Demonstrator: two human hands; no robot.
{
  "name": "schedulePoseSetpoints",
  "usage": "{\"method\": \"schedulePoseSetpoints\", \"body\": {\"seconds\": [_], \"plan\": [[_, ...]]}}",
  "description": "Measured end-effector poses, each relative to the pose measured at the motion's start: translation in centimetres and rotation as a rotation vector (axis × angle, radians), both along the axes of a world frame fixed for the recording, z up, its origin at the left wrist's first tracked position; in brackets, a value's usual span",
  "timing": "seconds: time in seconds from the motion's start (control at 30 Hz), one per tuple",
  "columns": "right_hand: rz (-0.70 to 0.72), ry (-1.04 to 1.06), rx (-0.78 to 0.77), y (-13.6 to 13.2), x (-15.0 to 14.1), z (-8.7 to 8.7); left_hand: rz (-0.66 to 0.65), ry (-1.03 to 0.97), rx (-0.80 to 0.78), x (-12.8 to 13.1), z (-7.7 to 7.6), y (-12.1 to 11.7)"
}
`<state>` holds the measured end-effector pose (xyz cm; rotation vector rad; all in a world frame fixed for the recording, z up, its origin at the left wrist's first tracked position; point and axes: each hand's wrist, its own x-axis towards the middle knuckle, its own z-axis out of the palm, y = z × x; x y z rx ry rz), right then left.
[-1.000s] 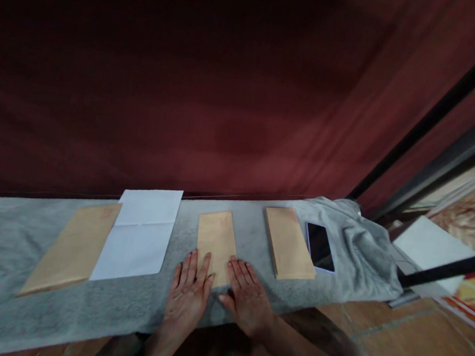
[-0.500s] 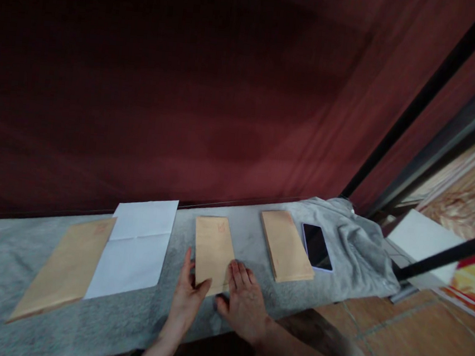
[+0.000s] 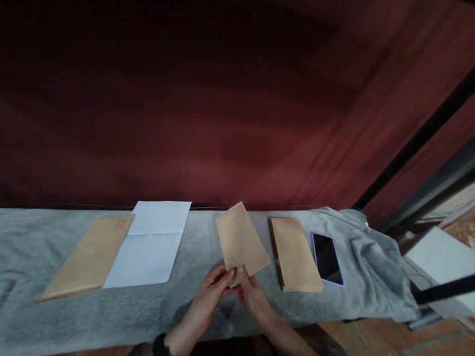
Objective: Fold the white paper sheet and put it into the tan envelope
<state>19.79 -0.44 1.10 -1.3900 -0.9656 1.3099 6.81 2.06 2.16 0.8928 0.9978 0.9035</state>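
Both of my hands pinch the near end of a brown paper envelope (image 3: pixel 241 237), which is turned at a slant over the grey cloth. My left hand (image 3: pixel 215 283) grips it from the left, a dark band on that wrist. From the right, my right hand (image 3: pixel 251 292) holds the same end, its fingertips close to the left ones. No red print shows on the face turned up. A stack of brown envelopes (image 3: pixel 297 255) lies just to the right of my hands. White folded sheets of paper (image 3: pixel 150 248) lie to the left, partly beside another brown envelope (image 3: pixel 87 258).
A phone (image 3: pixel 328 258) lies right of the envelope stack. Grey cloth (image 3: pixel 184 296) covers the narrow surface, bunched at its right end. A dark red panel (image 3: pixel 243 117) rises behind it. Black poles (image 3: pixel 436 119) and a white board (image 3: pixel 447 265) stand at the right, above floor tiles (image 3: pixel 418 346).
The middle envelope was lying flat with red print up and my hands spread on it. Now it is turned over and slanted, pinched at its near end by both hands.
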Motion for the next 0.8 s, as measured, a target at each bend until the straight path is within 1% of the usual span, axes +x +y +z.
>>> {"method": "schedulePoseSetpoints", "body": {"seconds": [0.07,0.13,0.2,0.27,0.3,0.33,0.37,0.43,0.47,0.5,0.53,0.57,0.6,0.7,0.77,0.8], "plan": [[0.1,0.049,-0.104,-0.4,0.1,-0.5,-0.012,0.033,0.042,0.3,-0.1,-0.1],[0.225,0.121,-0.159,-0.9,0.5,-0.3,-0.007,0.061,0.053,0.3,0.0,0.0],[0.419,0.209,-0.221,-1.5,1.2,0.5,0.014,0.128,0.061,-0.1,0.0,0.4],[0.674,0.284,-0.336,-1.9,1.9,1.6,0.044,0.252,0.077,-0.9,-0.1,0.8],[0.757,0.308,-0.358,-2.0,2.3,2.1,0.041,0.315,0.082,-1.3,-0.2,0.9],[0.791,0.326,-0.342,-2.0,2.7,2.4,0.03,0.366,0.082,-1.8,-0.4,1.0],[0.757,0.339,-0.287,-1.8,3.1,2.7,0.012,0.397,0.079,-2.1,-0.5,0.9],[0.575,0.304,-0.125,-1.5,3.7,2.8,-0.021,0.393,0.058,-2.6,-0.6,0.6],[0.461,0.231,-0.034,-1.3,4.0,2.8,-0.032,0.371,0.041,-2.7,-0.5,0.4],[0.362,0.112,0.057,-1.1,4.1,2.7,-0.037,0.345,0.022,-2.8,-0.4,0.2],[0.287,-0.048,0.151,-1.0,4.2,2.5,-0.038,0.319,0.005,-2.9,-0.1,0.1],[0.244,-0.237,0.251,-1.0,4.2,2.4,-0.034,0.296,-0.005,-2.9,0.2,0.0],[0.236,-0.436,0.35,-1.0,4.2,2.3,-0.025,0.276,-0.01,-3.0,0.7,0.0],[0.323,-0.963,0.596,-1.3,3.9,2.1,-0.007,0.217,0.001,-3.3,2.0,0.3],[0.345,-1.213,0.697,-1.3,3.7,1.8,-0.011,0.18,0.01,-3.4,2.7,0.6],[0.335,-1.304,0.734,-1.2,3.7,1.6,-0.014,0.163,0.012,-3.4,3.0,0.6]]}}
